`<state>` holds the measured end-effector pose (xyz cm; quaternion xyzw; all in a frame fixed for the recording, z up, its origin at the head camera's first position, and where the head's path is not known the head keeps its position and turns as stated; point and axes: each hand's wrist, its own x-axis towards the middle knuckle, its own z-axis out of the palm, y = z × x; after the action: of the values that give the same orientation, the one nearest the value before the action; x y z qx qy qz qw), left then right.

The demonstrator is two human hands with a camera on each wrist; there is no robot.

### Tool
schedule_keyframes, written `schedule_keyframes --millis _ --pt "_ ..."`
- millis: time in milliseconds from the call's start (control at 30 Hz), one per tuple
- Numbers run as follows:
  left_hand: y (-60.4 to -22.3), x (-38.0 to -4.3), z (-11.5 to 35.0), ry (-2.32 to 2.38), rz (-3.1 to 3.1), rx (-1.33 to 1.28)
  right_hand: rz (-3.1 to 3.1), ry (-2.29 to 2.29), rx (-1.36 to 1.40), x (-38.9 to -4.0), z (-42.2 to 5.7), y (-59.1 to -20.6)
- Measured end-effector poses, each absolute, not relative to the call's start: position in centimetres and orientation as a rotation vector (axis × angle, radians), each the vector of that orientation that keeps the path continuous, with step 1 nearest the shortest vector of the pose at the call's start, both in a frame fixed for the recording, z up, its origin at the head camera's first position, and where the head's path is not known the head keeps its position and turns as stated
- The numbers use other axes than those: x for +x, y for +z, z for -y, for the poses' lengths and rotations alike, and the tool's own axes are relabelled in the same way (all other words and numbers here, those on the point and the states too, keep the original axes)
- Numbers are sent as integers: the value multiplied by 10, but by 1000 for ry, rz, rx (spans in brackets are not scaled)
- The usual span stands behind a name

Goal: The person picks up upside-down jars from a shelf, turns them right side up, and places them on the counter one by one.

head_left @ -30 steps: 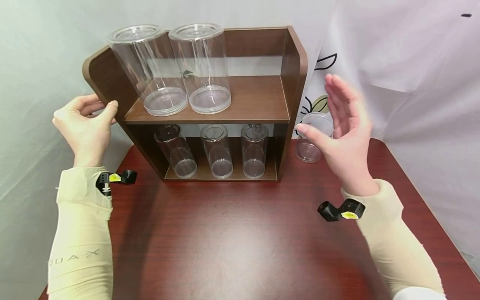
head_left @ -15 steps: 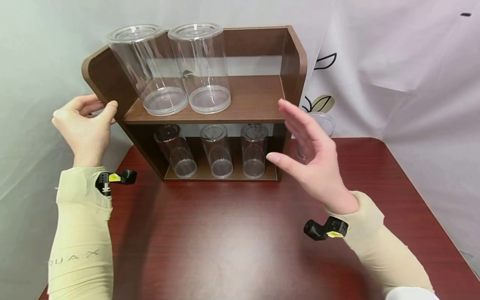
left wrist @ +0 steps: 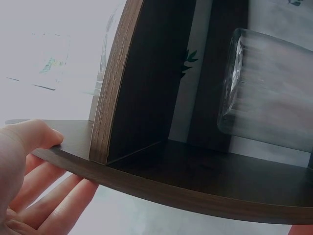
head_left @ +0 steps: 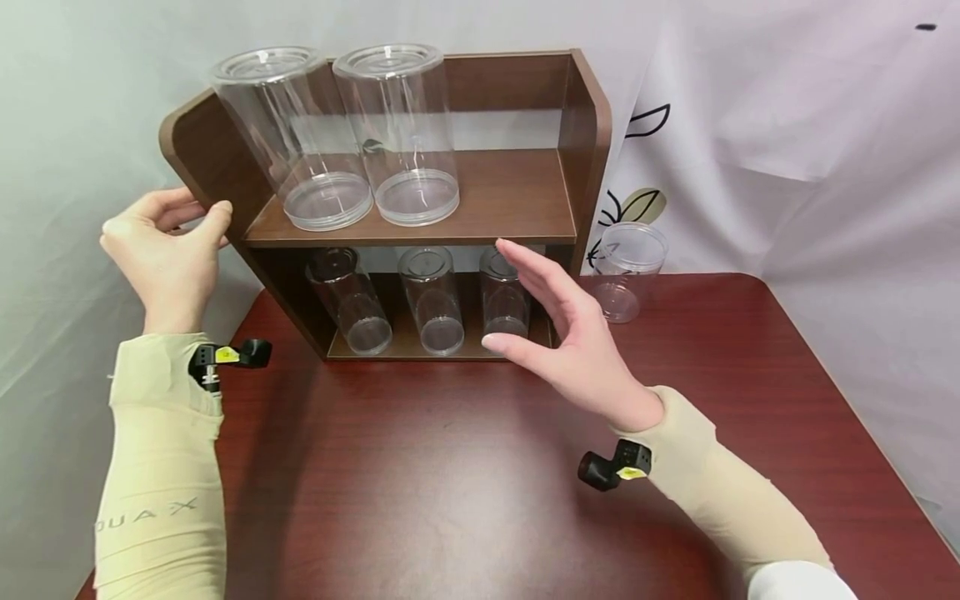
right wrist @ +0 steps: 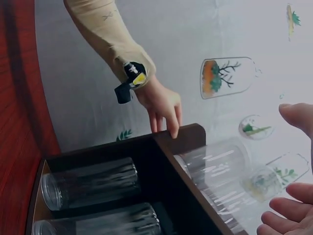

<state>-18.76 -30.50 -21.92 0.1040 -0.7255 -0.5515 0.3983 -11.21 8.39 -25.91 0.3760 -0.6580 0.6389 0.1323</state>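
My left hand grips the left side panel of a brown wooden two-tier shelf. In the left wrist view the thumb lies on one face of the panel and the fingers on the other. My right hand is in the air before the lower tier, thumb and fingers spread apart around nothing. It overlaps the rightmost lower clear plastic jar in the head view. Two other clear jars stand beside that one, a middle jar and a left jar.
Two larger clear jars, a left one and a right one, stand on the upper tier. Right of the shelf, a clear jar stands on the dark red table. A pale printed curtain hangs behind.
My right hand has moved left and slightly down, from in front of the jar beside the shelf to in front of the lower tier. My left hand keeps its grip on the side panel.
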Motion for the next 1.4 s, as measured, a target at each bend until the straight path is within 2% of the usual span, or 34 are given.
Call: schedule_keyframes --millis 533,900,1400 --pt "-221 -188 309 -1385 1847 265 1969 1849 972 -151 -47 -219" --pt "-220 -190 312 -1394 1862 270 2186 1824 714 -221 -32 -199" --pt "-218 -190 307 -1385 1848 256 2358 1731 564 -248 -10 -179"
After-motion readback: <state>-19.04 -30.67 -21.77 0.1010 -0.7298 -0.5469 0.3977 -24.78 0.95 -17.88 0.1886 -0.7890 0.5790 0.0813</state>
